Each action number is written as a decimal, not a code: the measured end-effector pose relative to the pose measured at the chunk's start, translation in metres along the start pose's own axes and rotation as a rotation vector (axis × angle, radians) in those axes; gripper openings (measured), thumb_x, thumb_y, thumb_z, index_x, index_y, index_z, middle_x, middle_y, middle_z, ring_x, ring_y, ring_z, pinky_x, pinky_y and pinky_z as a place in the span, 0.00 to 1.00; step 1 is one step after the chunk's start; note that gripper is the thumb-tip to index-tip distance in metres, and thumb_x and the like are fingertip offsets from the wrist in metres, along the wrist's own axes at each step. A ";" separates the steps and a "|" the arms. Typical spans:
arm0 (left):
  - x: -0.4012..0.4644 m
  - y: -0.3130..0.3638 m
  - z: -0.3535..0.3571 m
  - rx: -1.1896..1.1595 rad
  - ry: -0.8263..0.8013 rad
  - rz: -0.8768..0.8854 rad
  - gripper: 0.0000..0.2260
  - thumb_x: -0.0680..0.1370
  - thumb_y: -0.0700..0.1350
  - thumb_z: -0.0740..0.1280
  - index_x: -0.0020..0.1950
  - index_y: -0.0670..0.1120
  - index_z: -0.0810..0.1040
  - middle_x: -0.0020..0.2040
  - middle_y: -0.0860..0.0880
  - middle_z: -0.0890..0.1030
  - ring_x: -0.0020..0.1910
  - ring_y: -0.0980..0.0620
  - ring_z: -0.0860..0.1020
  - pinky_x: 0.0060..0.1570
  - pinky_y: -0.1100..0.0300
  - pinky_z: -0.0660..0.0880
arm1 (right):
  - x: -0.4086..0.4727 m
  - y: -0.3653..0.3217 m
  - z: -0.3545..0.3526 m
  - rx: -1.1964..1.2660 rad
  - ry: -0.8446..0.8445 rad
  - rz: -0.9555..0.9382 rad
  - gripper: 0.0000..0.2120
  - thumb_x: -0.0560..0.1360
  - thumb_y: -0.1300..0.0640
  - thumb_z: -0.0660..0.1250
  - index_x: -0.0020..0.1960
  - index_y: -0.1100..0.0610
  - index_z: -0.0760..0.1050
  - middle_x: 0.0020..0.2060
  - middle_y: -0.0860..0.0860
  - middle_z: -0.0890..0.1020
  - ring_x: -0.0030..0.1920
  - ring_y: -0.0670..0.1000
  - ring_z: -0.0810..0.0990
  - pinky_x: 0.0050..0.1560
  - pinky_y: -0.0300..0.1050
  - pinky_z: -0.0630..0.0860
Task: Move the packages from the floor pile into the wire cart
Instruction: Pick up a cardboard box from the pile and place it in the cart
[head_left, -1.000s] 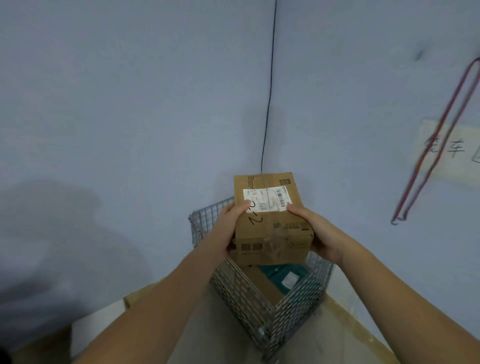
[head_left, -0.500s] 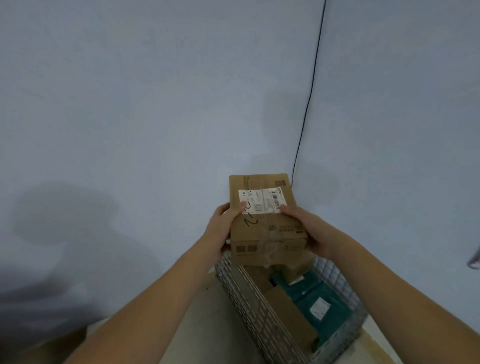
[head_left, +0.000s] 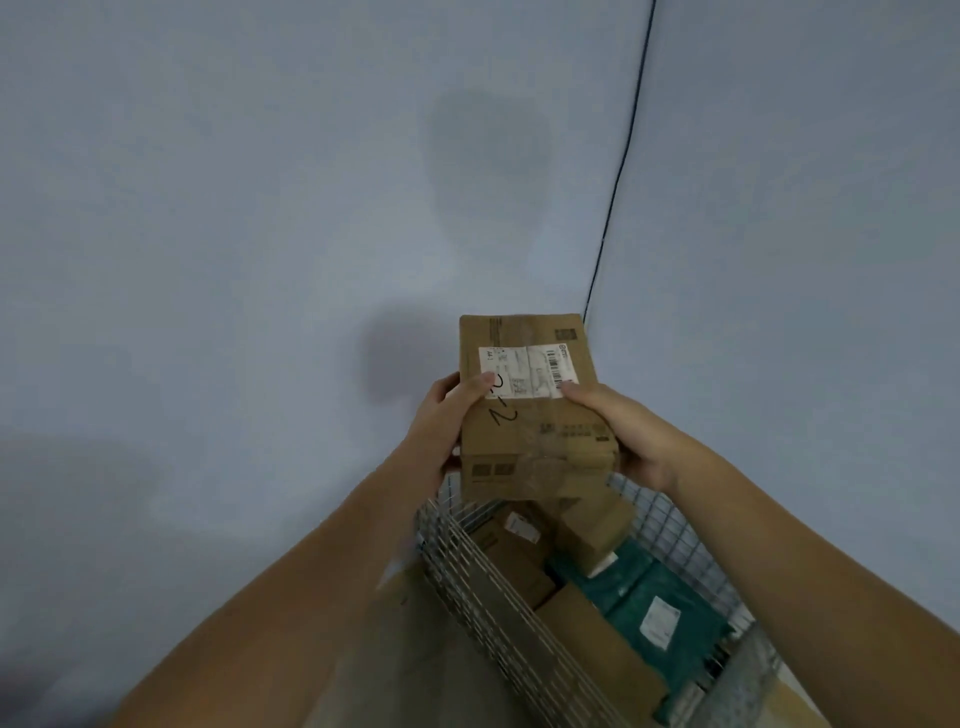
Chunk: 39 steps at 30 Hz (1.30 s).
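Our left hand (head_left: 441, 421) and right hand (head_left: 618, 431) both grip the cardboard box (head_left: 535, 410), one on each side, thumbs on top near the white label (head_left: 527, 371). The box is in the air, long axis pointing away from us, w/ its near end just above the far rim of the wire cart (head_left: 467, 566). The cart opening lies below and toward us, so we think the box must come down and a bit back, approx. onto the brown parcels (head_left: 587, 525) and teal bags (head_left: 649, 597) inside.

brown box (head_left: 535, 415), teal mailer (head_left: 654, 603), silver cart (head_left: 467, 566)
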<state>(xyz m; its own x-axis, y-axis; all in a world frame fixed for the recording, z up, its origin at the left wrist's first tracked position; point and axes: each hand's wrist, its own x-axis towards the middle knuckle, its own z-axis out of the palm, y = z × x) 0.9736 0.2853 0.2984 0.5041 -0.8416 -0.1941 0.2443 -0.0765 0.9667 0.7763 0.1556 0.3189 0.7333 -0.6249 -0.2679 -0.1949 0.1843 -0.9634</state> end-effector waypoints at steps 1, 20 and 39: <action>0.017 0.001 -0.003 0.015 -0.027 -0.009 0.28 0.74 0.61 0.75 0.72 0.55 0.73 0.58 0.47 0.87 0.55 0.43 0.86 0.57 0.37 0.83 | 0.009 0.001 0.000 0.010 0.032 0.007 0.31 0.74 0.37 0.74 0.73 0.48 0.75 0.62 0.54 0.85 0.64 0.57 0.84 0.70 0.63 0.75; 0.238 -0.066 0.177 0.236 -0.566 -0.278 0.37 0.70 0.66 0.78 0.70 0.46 0.73 0.54 0.47 0.88 0.55 0.45 0.87 0.57 0.45 0.81 | 0.058 0.074 -0.164 0.358 0.754 0.115 0.39 0.67 0.40 0.80 0.70 0.54 0.69 0.56 0.58 0.87 0.55 0.59 0.88 0.56 0.62 0.83; 0.428 -0.309 0.291 0.602 -0.574 -0.336 0.10 0.80 0.56 0.71 0.54 0.53 0.77 0.52 0.51 0.83 0.50 0.52 0.82 0.49 0.55 0.79 | 0.226 0.298 -0.266 0.396 1.394 0.486 0.23 0.73 0.41 0.77 0.60 0.55 0.85 0.45 0.48 0.88 0.47 0.54 0.87 0.51 0.56 0.86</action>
<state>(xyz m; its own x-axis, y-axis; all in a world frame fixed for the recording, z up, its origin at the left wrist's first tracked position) 0.8728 -0.2069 -0.0350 -0.0475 -0.8496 -0.5253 -0.2531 -0.4985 0.8291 0.7106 -0.1321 -0.0321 -0.5701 -0.5981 -0.5633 0.1187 0.6184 -0.7768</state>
